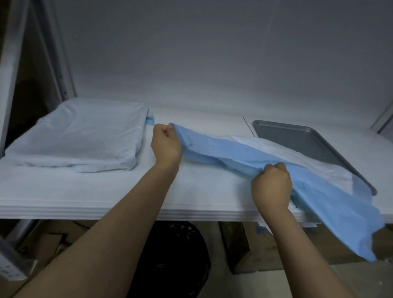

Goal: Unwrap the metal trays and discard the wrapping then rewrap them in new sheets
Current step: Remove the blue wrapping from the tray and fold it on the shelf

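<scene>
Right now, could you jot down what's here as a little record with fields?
Left hand: grips one end of the blue sheet
Right hand: grips its near edge
Blue sheet: crumpled, lying over part of the metal tray, hanging off the front edge
Metal tray: unwrapped, at the right
Wrapped bundle: at the left, untouched
Below: black bin bag

Dim, cool, diffuse light; the white shelf surface [92, 187] is the brightest area. Beneath the shelf, the black bin bag [174, 254] sinks into deep shadow. The blue wrapping sheet [238, 152] casts a faint soft shadow under its lifted fold, and its hanging corner is slightly blurred. Wide-angle distortion tilts the shelf upright [8, 85] and skews the metal tray [305, 141]. Fine detail is soft throughout.
</scene>
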